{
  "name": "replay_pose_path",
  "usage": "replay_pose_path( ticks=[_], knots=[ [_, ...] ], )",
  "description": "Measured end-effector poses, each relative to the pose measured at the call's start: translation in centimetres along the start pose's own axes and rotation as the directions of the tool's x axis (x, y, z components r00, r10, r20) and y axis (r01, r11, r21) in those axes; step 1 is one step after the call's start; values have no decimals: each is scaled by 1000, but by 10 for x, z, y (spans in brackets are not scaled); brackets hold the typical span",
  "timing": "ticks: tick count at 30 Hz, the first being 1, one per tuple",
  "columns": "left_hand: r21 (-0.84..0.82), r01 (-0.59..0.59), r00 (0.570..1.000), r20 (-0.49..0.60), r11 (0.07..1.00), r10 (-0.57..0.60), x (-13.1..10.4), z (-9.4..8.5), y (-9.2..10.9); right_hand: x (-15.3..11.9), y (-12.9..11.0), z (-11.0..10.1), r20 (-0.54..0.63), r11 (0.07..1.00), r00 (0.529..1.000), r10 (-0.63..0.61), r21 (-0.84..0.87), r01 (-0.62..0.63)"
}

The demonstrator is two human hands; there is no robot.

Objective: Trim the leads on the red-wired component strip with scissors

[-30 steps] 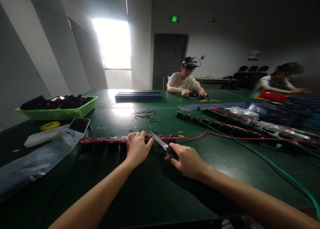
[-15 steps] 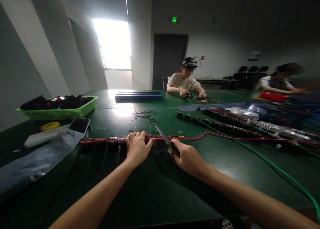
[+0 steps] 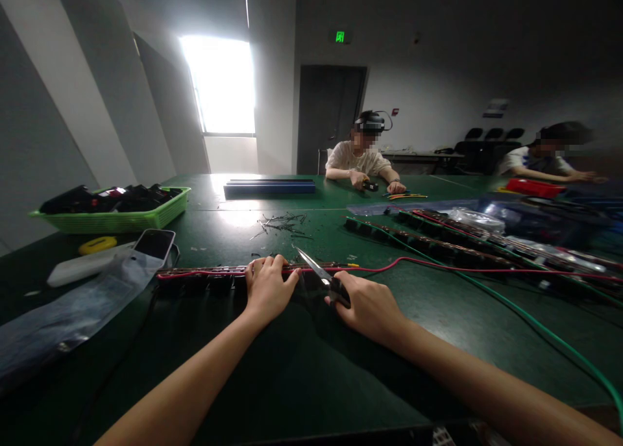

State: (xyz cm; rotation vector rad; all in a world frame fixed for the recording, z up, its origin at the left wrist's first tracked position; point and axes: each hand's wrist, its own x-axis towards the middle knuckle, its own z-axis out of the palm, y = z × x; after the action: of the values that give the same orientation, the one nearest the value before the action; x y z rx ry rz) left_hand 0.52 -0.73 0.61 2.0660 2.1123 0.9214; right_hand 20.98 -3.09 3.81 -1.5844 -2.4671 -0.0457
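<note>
My left hand (image 3: 267,289) is closed over a long black strip (image 3: 202,278) that lies across the table in front of me, its fingers over the far side and thumb on the near side. Along the strip's top runs a red wire (image 3: 379,268), which trails off to the right. My right hand (image 3: 368,303) grips a pair of scissors (image 3: 316,269) by the dark handles. The blades point up and left across the strip, just right of my left thumb. Whether they touch the wire is unclear.
Thin dark clippings (image 3: 282,224) lie beyond the strip. Left are a green basket (image 3: 117,220) of black parts, a phone (image 3: 154,243) and a plastic bag (image 3: 63,326). More wired strips (image 3: 428,246) and a green wire (image 3: 530,309) lie right. Two people sit across the table.
The scissors' blades have tilted slightly to the left, and my right hand has shifted a little. My left hand stays on the strip. The co-worker's hands across the table have moved slightly.
</note>
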Motion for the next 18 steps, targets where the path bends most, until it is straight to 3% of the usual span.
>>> replay_pose_path(
  ticks=[12, 18],
  knots=[
    [-1, -6, 1000, -8, 1000, 6, 0, 1, -1, -2, 0, 4, -48, 998, 996, -70, 1, 70],
    [-10, 1, 1000, -9, 1000, -1, 0, 1, -1, -2, 1, 6, -17, 997, 997, -82, -5, 82]
  ],
)
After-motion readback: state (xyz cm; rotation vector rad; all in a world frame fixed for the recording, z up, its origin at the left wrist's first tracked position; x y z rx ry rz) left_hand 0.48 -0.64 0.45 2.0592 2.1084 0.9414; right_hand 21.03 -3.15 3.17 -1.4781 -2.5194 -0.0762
